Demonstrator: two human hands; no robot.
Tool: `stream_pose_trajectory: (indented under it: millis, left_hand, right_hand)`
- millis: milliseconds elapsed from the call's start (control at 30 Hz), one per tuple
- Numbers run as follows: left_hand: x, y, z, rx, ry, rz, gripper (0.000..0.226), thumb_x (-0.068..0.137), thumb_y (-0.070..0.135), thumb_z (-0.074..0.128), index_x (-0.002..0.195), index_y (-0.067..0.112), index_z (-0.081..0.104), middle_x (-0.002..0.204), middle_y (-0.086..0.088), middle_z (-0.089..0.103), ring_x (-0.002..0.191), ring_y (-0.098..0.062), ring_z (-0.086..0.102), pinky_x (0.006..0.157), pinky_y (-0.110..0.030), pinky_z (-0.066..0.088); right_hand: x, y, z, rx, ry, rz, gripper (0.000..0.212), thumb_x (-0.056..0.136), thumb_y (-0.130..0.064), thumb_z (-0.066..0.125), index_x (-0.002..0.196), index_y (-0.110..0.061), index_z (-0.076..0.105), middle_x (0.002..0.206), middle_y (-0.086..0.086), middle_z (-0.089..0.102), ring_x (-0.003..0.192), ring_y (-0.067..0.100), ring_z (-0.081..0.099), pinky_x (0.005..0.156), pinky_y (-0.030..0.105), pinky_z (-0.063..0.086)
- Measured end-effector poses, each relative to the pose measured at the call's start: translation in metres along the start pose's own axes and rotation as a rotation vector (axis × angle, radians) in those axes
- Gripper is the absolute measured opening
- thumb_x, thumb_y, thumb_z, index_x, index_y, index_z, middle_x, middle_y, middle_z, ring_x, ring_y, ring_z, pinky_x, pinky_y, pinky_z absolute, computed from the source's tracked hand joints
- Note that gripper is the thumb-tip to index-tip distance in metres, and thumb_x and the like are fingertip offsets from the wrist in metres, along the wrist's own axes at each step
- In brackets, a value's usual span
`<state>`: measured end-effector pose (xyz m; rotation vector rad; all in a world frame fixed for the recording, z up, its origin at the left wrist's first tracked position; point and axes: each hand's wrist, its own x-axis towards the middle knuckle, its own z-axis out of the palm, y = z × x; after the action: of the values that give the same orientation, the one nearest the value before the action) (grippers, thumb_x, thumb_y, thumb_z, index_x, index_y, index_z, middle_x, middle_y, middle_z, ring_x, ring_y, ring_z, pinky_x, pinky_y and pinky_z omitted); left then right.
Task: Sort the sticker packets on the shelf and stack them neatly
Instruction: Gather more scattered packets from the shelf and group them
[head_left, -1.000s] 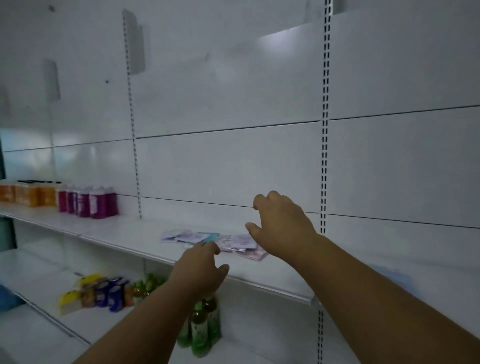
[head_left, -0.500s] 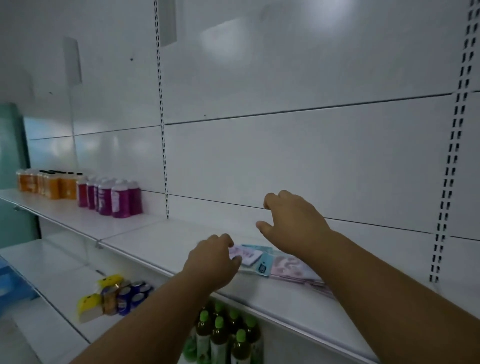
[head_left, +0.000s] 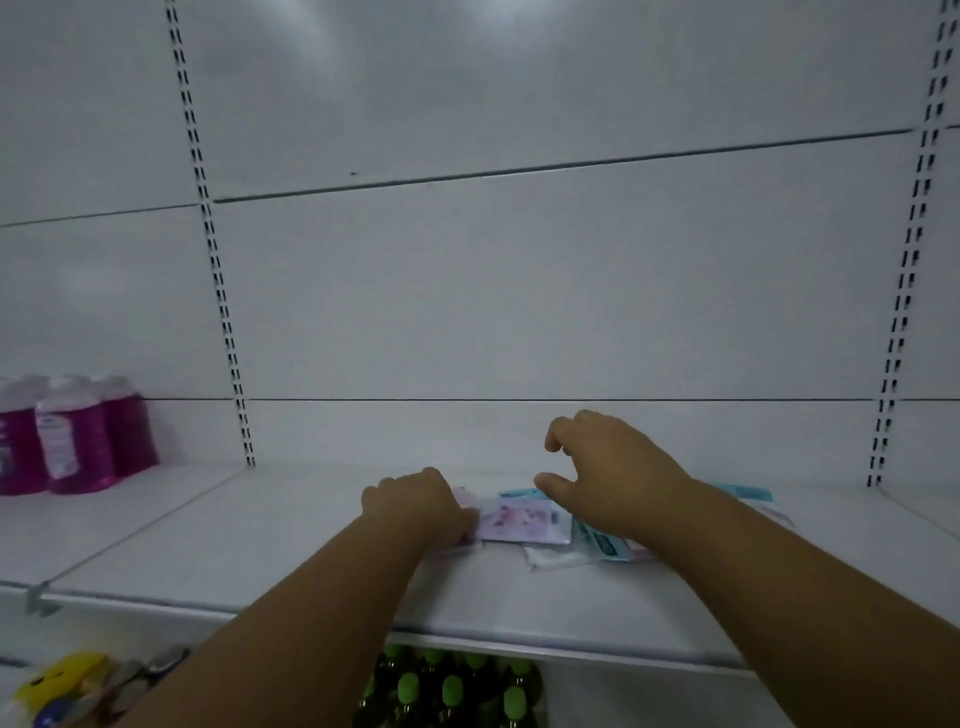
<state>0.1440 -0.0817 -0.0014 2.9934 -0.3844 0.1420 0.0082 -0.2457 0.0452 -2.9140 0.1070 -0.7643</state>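
Reaching over the white shelf (head_left: 270, 551), both of the person's bare forearms extend toward a loose spread of sticker packets (head_left: 524, 522) lying flat near the middle of the board, partly overlapping one another. The left hand (head_left: 421, 506) rests at the left end of the spread, knuckles up and fingers curled under, touching a pink packet (head_left: 465, 499); its grip appears drawn together, but whether it actually pinches that packet cannot be told, since the fingertips are hidden beneath the hand. The right hand (head_left: 613, 467) hovers just above the right part of the spread with thumb and fingers curved and apart, holding nothing. Between the two hands lies a pale lilac packet (head_left: 517, 519) with a small printed picture, and a teal packet (head_left: 597, 543) pokes out beneath the right wrist, with another teal edge showing beyond the right forearm. At the left edge of the shelf, well apart from the packets, stands a group of magenta bottles (head_left: 78, 441) with white labels. On the shelf below, green-capped bottles (head_left: 452, 691) stand in a cluster, and a yellow item (head_left: 62, 675) sits blurred at the lower left.
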Motion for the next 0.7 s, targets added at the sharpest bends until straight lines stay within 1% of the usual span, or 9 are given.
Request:
stream_pose_trajectory:
  millis: [133, 233, 300, 333, 400, 500, 600, 667, 700]
  left_hand:
    - [0.011, -0.010, 0.006, -0.054, 0.000, 0.051, 0.074, 0.058, 0.068, 0.057, 0.114, 0.021, 0.052, 0.115, -0.006, 0.063, 0.103, -0.028, 0.055, 0.082, -0.038, 0.040]
    - [0.014, -0.019, 0.002, -0.108, 0.020, 0.091, 0.086, 0.052, 0.072, 0.065, 0.118, 0.020, 0.047, 0.119, -0.005, 0.056, 0.109, -0.027, 0.051, 0.085, -0.040, 0.042]
    - [0.014, -0.026, 0.002, -0.185, 0.044, 0.127, 0.091, 0.051, 0.068, 0.074, 0.123, 0.019, 0.046, 0.122, -0.006, 0.049, 0.112, -0.027, 0.049, 0.088, -0.040, 0.045]
    - [0.013, -0.030, 0.002, -0.246, 0.062, 0.148, 0.089, 0.053, 0.062, 0.079, 0.123, 0.018, 0.048, 0.119, -0.006, 0.047, 0.110, -0.026, 0.051, 0.088, -0.038, 0.047]
    - [0.012, -0.040, 0.002, -0.408, 0.102, 0.191, 0.073, 0.058, 0.044, 0.083, 0.119, 0.016, 0.055, 0.110, -0.005, 0.042, 0.100, -0.025, 0.056, 0.082, -0.031, 0.048]
    - [0.013, -0.055, -0.002, -0.645, 0.188, 0.216, 0.049, 0.062, 0.019, 0.077, 0.109, 0.017, 0.062, 0.105, -0.006, 0.043, 0.084, -0.026, 0.061, 0.076, -0.032, 0.053]
    - [0.010, -0.068, -0.008, -0.892, 0.205, 0.216, 0.033, 0.067, 0.005, 0.069, 0.093, 0.024, 0.062, 0.103, -0.014, 0.052, 0.069, -0.029, 0.067, 0.065, -0.042, 0.060]
    - [0.006, -0.074, -0.009, -0.985, 0.207, 0.205, 0.034, 0.072, 0.001, 0.065, 0.089, 0.030, 0.060, 0.097, -0.012, 0.058, 0.067, -0.023, 0.066, 0.058, -0.035, 0.059]
    - [0.004, -0.076, -0.009, -1.013, 0.212, 0.203, 0.035, 0.074, 0.001, 0.064, 0.087, 0.032, 0.059, 0.094, -0.008, 0.060, 0.067, -0.017, 0.065, 0.055, -0.032, 0.058]
  right_hand:
    - [0.004, -0.016, 0.022, 0.022, -0.013, 0.079, 0.037, 0.084, -0.048, 0.059, 0.113, -0.025, 0.055, 0.108, -0.001, 0.057, 0.098, 0.019, 0.055, 0.083, 0.033, 0.046]
    - [0.015, -0.023, 0.036, 0.013, -0.075, 0.106, 0.038, 0.084, -0.047, 0.060, 0.115, -0.025, 0.055, 0.113, 0.000, 0.057, 0.101, 0.020, 0.054, 0.086, 0.033, 0.045]
    - [0.025, -0.024, 0.047, -0.021, -0.120, 0.112, 0.041, 0.085, -0.046, 0.059, 0.119, -0.025, 0.055, 0.118, 0.002, 0.056, 0.106, 0.022, 0.053, 0.090, 0.036, 0.045]
    - [0.030, -0.024, 0.054, -0.047, -0.161, 0.118, 0.044, 0.085, -0.045, 0.059, 0.122, -0.024, 0.054, 0.122, 0.003, 0.055, 0.110, 0.023, 0.052, 0.093, 0.038, 0.045]
    - [0.038, -0.023, 0.067, -0.109, -0.278, 0.136, 0.046, 0.084, -0.045, 0.056, 0.124, -0.022, 0.053, 0.127, 0.005, 0.056, 0.115, 0.027, 0.052, 0.093, 0.038, 0.043]
    - [0.047, -0.021, 0.080, -0.160, -0.403, 0.160, 0.035, 0.082, -0.045, 0.049, 0.107, -0.021, 0.058, 0.119, 0.005, 0.062, 0.106, 0.028, 0.056, 0.079, 0.034, 0.037]
    - [0.054, -0.021, 0.083, -0.180, -0.419, 0.183, 0.034, 0.078, -0.048, 0.051, 0.100, -0.022, 0.057, 0.117, 0.004, 0.062, 0.103, 0.029, 0.055, 0.081, 0.036, 0.033]
    - [0.056, -0.024, 0.080, -0.187, -0.392, 0.202, 0.041, 0.074, -0.049, 0.056, 0.103, -0.021, 0.058, 0.116, 0.004, 0.059, 0.103, 0.029, 0.056, 0.084, 0.036, 0.037]
    - [0.057, -0.026, 0.076, -0.152, -0.362, 0.209, 0.040, 0.073, -0.047, 0.060, 0.102, -0.019, 0.059, 0.114, 0.006, 0.058, 0.098, 0.028, 0.057, 0.081, 0.035, 0.040]
